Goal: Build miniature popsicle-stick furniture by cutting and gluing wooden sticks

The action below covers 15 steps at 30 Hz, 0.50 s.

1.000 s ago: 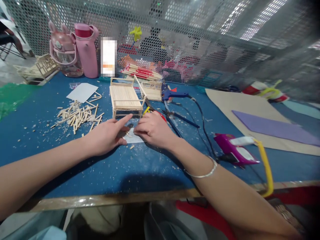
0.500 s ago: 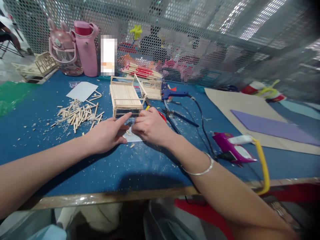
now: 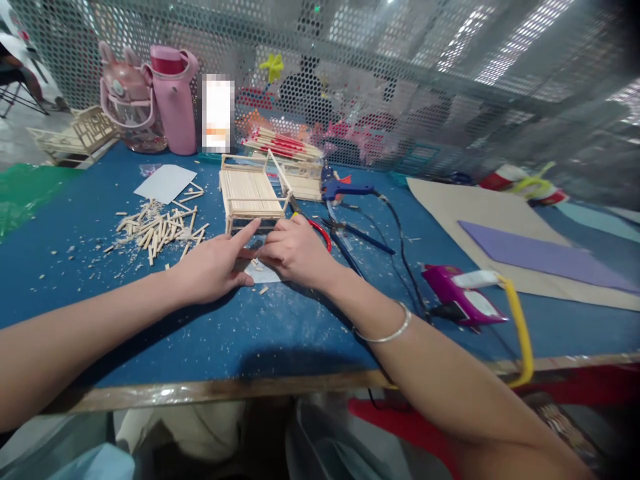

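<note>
My left hand [image 3: 213, 268] rests on the table with its index finger stretched forward and its thumb apart, at the left edge of a small white paper [image 3: 265, 275]. My right hand [image 3: 299, 253] is closed in a pinch over the same paper, its fingertips close to my left fingers. Whatever it pinches is hidden. Small bits of wood lie on the paper. Just beyond both hands stands a little bed-like frame [image 3: 247, 190] of thin wooden sticks. Red-handled pliers [image 3: 320, 233] lie beside my right hand.
Cut stick pieces [image 3: 155, 233] are heaped at left under a white card [image 3: 166, 183]. Blue-handled cutters [image 3: 365, 237] and a corded blue glue gun [image 3: 350, 188] lie right of the frame. Pink bottles [image 3: 175, 107] stand behind. Purple foam [image 3: 540, 257] lies at right.
My right hand has shifted slightly left, closer to my left hand, showing more of the red-handled pliers. My left hand stays nearly in place.
</note>
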Tool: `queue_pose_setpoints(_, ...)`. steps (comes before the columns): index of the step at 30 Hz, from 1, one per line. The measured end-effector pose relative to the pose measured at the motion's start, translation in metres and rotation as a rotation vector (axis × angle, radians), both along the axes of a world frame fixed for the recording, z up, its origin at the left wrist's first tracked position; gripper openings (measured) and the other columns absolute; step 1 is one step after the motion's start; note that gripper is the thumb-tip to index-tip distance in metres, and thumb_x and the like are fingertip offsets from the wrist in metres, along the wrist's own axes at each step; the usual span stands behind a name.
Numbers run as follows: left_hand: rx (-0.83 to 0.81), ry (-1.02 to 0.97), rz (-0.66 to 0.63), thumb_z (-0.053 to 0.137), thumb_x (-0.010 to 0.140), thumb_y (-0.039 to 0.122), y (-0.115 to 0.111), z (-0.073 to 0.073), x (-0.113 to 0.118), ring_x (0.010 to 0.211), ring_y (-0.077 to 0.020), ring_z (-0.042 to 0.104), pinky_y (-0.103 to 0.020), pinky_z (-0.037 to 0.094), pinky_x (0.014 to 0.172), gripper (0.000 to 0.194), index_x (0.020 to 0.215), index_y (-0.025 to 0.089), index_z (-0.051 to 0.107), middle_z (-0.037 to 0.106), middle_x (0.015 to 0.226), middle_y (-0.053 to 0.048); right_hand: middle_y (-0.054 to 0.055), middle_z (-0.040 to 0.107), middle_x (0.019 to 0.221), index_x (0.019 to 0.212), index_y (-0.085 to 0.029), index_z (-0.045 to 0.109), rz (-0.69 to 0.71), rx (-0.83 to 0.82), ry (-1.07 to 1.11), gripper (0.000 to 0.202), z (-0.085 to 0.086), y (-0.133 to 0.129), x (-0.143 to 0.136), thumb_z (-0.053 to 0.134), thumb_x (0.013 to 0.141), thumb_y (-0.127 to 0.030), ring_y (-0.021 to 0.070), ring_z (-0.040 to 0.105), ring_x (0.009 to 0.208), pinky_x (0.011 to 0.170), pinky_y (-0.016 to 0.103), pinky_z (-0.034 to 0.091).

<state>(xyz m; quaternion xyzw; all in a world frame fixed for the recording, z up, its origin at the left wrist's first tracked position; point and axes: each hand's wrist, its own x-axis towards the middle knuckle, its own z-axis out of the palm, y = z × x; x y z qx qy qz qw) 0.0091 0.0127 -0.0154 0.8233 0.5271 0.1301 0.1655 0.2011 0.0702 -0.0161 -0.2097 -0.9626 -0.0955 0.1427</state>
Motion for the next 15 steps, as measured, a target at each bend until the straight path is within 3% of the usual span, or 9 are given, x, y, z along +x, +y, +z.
queue_pose_setpoints(5, -0.026, -0.015, -0.021, 0.06, 0.078, 0.033, 0.0009, 0.0003, -0.0004, 0.114, -0.0268, 0.054, -0.036, 0.042, 0.088, 0.089, 0.147, 0.013, 0.007, 0.067, 0.116, -0.01, 0.001, 0.067, 0.069, 0.073, -0.022, 0.07, 0.006, -0.036, -0.014, 0.021, -0.0015, 0.0013, 0.0008, 0.054, 0.086, -0.023, 0.017, 0.04, 0.074, 0.07, 0.034, 0.018)
queue_pose_setpoints(10, -0.006, 0.025, 0.012, 0.062, 0.078, 0.034, 0.0005, 0.0012, 0.0001, 0.112, -0.0291, 0.055, -0.038, 0.043, 0.087, 0.088, 0.146, 0.01, 0.012, 0.062, 0.121, -0.016, 0.002, 0.066, 0.072, 0.084, -0.024, 0.072, 0.004, -0.062, 0.016, 0.019, -0.0032, 0.0046, 0.0, 0.054, 0.087, -0.028, 0.0178, 0.042, 0.077, 0.07, 0.034, 0.019)
queue_pose_setpoints(15, -0.018, -0.016, -0.021, 0.061, 0.078, 0.033, 0.0009, 0.0005, -0.0005, 0.114, -0.0292, 0.054, -0.039, 0.043, 0.088, 0.089, 0.146, 0.011, 0.01, 0.067, 0.115, -0.012, 0.001, 0.065, 0.073, 0.078, -0.024, 0.072, -0.002, -0.092, -0.029, 0.021, -0.0018, 0.0047, 0.0035, 0.054, 0.087, -0.03, 0.0175, 0.043, 0.078, 0.071, 0.033, 0.02)
